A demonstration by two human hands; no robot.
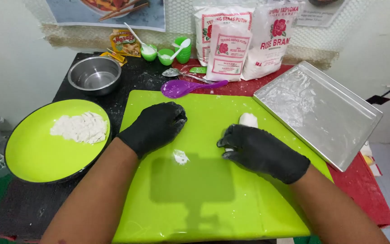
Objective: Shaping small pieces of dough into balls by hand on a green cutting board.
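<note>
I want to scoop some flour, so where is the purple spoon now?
In the head view, the purple spoon lies at the far edge of the green mat, in front of the flour bags and right of the steel bowl.

Both gloves, left [156, 126] and right [260, 151], were black. The mat [204, 199] was lime green, with a white smear [180, 157] on it, and the dough [248, 119] was white. The plate [32, 158] was lime green with a dark rim and held white pieces [80, 127]. The bowl [95, 74] and tray [317, 113] were silver, the spoon [183, 87] purple, the cups [165, 55] green. The bags [229, 49] were white with red roses. The tabletop [28, 208] was black, partly covered in red.
</note>
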